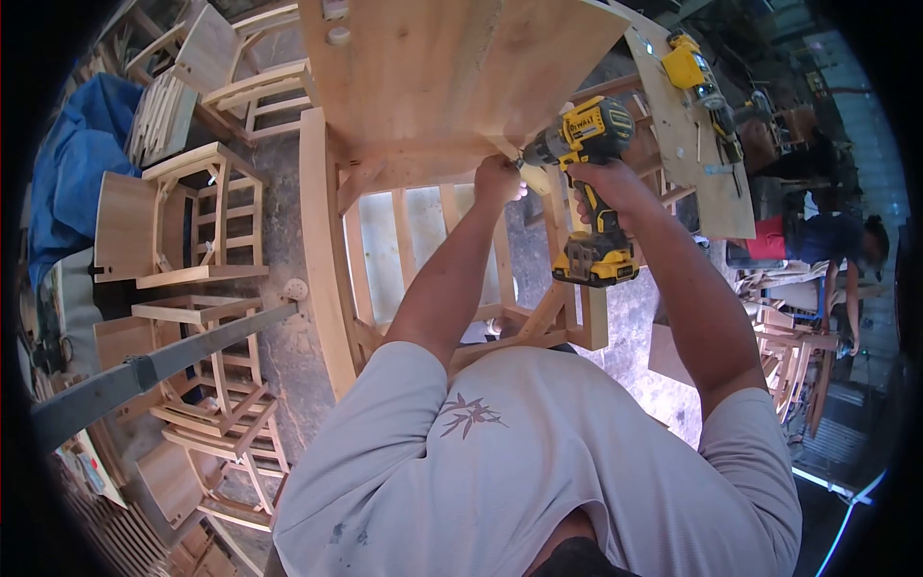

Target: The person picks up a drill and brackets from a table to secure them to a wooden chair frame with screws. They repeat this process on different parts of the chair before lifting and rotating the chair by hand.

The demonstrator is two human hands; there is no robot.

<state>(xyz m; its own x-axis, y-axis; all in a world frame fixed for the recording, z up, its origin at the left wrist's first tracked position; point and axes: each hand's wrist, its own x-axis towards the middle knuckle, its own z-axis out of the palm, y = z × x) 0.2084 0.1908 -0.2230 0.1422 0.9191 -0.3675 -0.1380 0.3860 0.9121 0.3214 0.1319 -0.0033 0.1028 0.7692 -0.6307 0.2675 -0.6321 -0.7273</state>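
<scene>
Within the right hand (612, 186), a drill (598, 127) seemingly reads DEWALT.

The cordless drill (588, 135), yellow and black with "DEWALT" lettering on its housing, is positioned at the right of the wooden frame, its chuck directed left toward the frame's inner joint and its battery pack (596, 261) at the near end of the handle. The wooden frame (325, 250), of pale unpainted timber, comprises a broad flat panel (413, 82) at the far side with a rounded cut-out near its far left corner, spaced slats (403, 236) below the panel, and an angled brace (545, 313) at near right.
</scene>
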